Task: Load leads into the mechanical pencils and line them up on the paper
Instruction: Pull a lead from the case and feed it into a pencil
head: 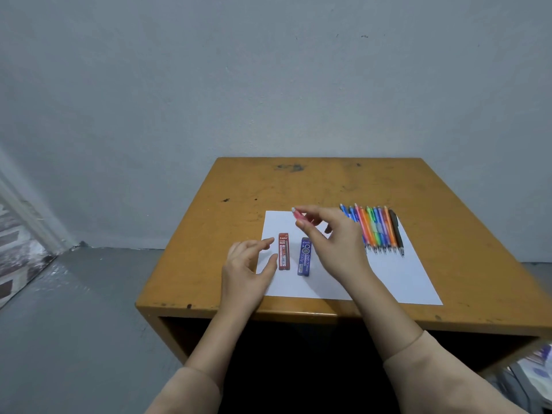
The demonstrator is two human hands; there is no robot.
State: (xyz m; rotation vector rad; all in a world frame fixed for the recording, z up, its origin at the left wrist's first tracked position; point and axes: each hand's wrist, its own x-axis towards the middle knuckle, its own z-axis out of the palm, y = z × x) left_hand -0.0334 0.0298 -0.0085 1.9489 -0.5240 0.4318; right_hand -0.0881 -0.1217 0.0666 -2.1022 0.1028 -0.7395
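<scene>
A white sheet of paper (394, 276) lies on the wooden table (298, 186). My right hand (334, 237) pinches a pink mechanical pencil (298, 214) above the paper's far left part, its white end pointing up and left. My left hand (248, 264) hovers with relaxed fingers over the paper's left edge, holding nothing. A red lead case (284, 251) and a blue lead case (305, 256) lie side by side on the paper between my hands. Several coloured mechanical pencils (379, 230) lie in a row on the paper's far right part, tips toward me.
The table stands against a grey wall, with grey floor (74, 309) to its left. Papers and a cable (531, 372) show at the lower right, under the table's edge.
</scene>
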